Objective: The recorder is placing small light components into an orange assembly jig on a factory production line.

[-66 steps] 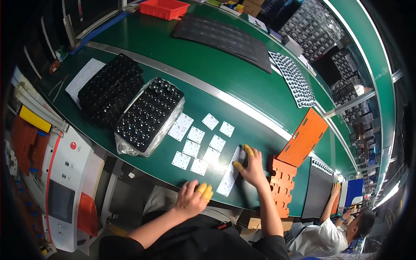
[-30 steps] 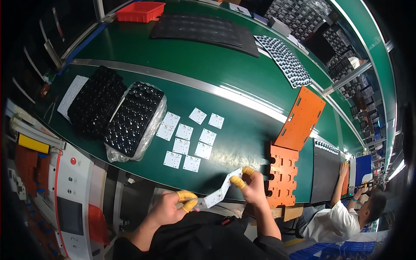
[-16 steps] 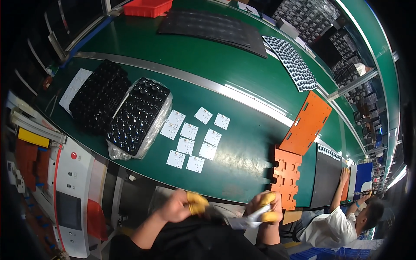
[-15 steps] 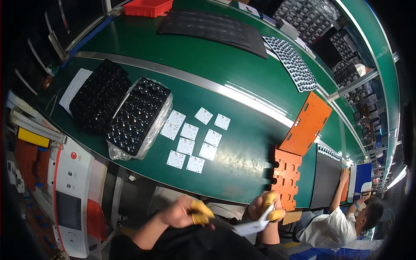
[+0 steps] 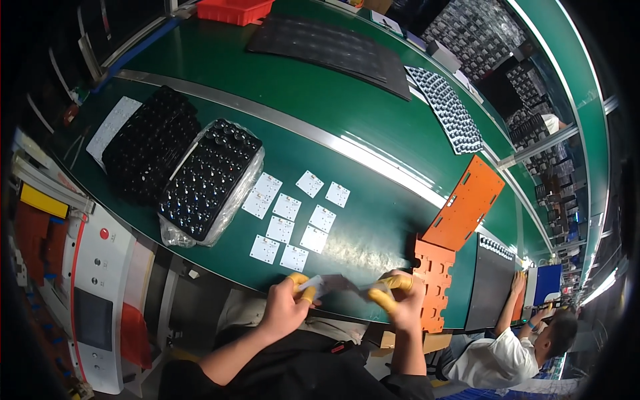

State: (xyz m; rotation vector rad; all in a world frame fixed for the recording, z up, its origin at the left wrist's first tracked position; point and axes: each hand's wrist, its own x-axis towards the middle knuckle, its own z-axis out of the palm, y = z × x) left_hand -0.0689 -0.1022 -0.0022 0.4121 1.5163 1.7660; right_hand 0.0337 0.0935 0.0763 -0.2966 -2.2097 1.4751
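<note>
Both hands wear yellow finger covers and are raised over the near edge of the green bench. My left hand (image 5: 288,300) is closed, pinching a thin grey-white flat piece (image 5: 324,287) between thumb and fingers. Facing it, my right hand (image 5: 401,298) is closed on the pale right end of a thin flat piece, smeared by motion. A dark, blurred stretch lies between the hands; I cannot tell whether it joins the two pieces. Beyond them, several small square white circuit boards (image 5: 280,229) lie in loose rows on the bench.
Left of the boards are a black tray of lenses (image 5: 212,180) in clear wrap and a dark stack (image 5: 150,147). Orange fixture plates (image 5: 435,283) stand at the right. A co-worker (image 5: 497,357) sits beyond. Dark sheets (image 5: 327,50) and a red bin (image 5: 233,10) lie at the back.
Both hands have risen from near my lap toward the bench edge, carrying thin flat pieces. The white piece that hung below my right hand is now between the hands. The boards look unmoved.
</note>
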